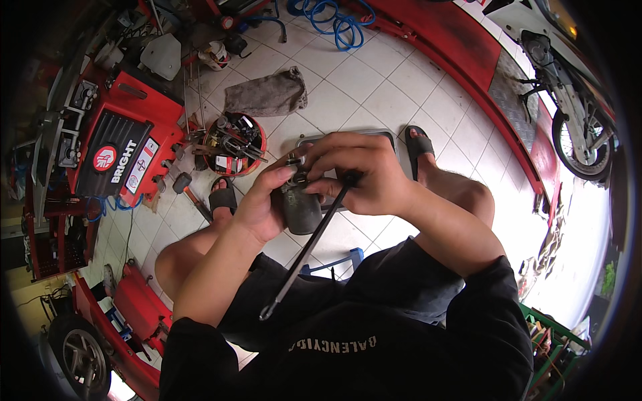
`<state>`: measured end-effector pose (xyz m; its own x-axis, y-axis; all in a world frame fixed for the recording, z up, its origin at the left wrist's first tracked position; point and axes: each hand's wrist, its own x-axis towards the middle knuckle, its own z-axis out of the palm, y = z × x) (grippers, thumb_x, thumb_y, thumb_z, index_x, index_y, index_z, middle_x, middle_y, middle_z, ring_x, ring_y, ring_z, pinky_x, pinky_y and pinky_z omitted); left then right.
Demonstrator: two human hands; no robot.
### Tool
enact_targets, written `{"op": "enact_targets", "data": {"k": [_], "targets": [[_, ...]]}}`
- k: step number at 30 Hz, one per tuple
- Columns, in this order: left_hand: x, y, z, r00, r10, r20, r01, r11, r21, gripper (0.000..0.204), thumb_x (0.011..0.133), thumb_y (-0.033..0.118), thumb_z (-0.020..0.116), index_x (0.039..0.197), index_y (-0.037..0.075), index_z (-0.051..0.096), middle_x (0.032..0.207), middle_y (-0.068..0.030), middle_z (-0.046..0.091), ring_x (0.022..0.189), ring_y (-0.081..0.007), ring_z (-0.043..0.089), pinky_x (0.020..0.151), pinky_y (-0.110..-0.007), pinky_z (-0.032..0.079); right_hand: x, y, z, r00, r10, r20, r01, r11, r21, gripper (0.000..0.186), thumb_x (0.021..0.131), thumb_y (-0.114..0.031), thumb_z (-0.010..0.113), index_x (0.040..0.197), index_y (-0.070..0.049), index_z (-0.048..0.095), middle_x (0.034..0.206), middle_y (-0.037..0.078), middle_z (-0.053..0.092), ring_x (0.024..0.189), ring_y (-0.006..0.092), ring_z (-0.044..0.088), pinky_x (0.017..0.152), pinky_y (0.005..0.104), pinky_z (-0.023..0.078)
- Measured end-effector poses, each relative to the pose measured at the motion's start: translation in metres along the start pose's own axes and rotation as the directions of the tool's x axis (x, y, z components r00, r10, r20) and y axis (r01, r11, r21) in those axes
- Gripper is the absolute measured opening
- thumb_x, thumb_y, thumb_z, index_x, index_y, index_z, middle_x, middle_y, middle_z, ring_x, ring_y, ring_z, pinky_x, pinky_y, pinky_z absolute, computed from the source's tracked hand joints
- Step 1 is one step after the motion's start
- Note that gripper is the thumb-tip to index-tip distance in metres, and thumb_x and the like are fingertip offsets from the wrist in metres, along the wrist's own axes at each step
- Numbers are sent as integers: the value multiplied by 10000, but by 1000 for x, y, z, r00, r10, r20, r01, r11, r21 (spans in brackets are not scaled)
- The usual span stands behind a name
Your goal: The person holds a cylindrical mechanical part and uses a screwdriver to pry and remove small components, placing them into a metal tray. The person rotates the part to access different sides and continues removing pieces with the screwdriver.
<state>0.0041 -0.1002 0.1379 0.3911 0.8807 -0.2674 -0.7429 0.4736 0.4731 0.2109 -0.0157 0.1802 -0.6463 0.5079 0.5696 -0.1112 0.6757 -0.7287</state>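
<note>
The left hand (257,210) was wrapped around a dark, rounded metal part (301,210), its thumb pressed against the small fittings on top. The right hand (361,177) curled over the same part from above, its fingers closed narrowly on the upper end of a long, thin black tool (307,247) whose shaft slanted down from the grip toward the person's lap. Whether the tool's tip sat inside the part could not be told; the fingers covered it.

Just behind the gripped part, mostly hidden by both hands, a shallow grey tray (394,144) lay on the white tiled floor (374,87); its contents were hidden. To the left of the grip, past the left foot in a black sandal (223,195), stood a round red tub (235,144) crowded with tools and small metal pieces. Farther beyond that tub lay a crumpled grey rag (267,93), and well beyond the hands a coiled blue hose (334,20) rested on the tiles.
</note>
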Motion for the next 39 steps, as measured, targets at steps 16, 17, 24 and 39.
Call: {"op": "enact_targets", "data": {"k": [16, 17, 24, 39], "targets": [[-2, 6, 9, 993, 119, -23, -106, 946, 305, 777, 839, 316, 675, 1500, 16, 396, 1332, -141, 583, 1170, -228, 616, 1042, -390, 490, -6, 4, 1, 968, -241, 66, 249, 897, -367, 494, 545, -80, 780, 1016, -55, 636, 986, 50, 656, 746, 244, 681, 606, 360, 548], [-2, 7, 9, 993, 117, -22, -104, 942, 318, 778, 839, 319, 673, 1500, 17, 396, 1334, -139, 581, 1176, -228, 613, 1040, -392, 491, -7, 4, 2, 967, -246, 64, 252, 894, -369, 489, 550, -88, 780, 1017, -58, 637, 983, 48, 654, 727, 237, 674, 601, 358, 546], [-3, 4, 4, 995, 102, 4, -101, 983, 150, 640, 884, 175, 660, 1472, 25, 453, 1287, -130, 596, 1181, -212, 594, 1047, -368, 474, -9, 6, 7, 952, -306, 31, 288, 854, -432, 428, 601, -133, 793, 999, -73, 646, 967, 38, 650, 640, 207, 644, 556, 339, 520], [-5, 7, 8, 994, 112, -1, -109, 976, 189, 706, 867, 193, 693, 1495, 34, 413, 1254, -112, 597, 1168, -190, 589, 1024, -351, 483, -5, -12, 5, 999, -38, 3, 37, 955, -294, 260, 746, -143, 858, 929, -87, 681, 955, 23, 684, 771, 208, 679, 583, 306, 489]]}}
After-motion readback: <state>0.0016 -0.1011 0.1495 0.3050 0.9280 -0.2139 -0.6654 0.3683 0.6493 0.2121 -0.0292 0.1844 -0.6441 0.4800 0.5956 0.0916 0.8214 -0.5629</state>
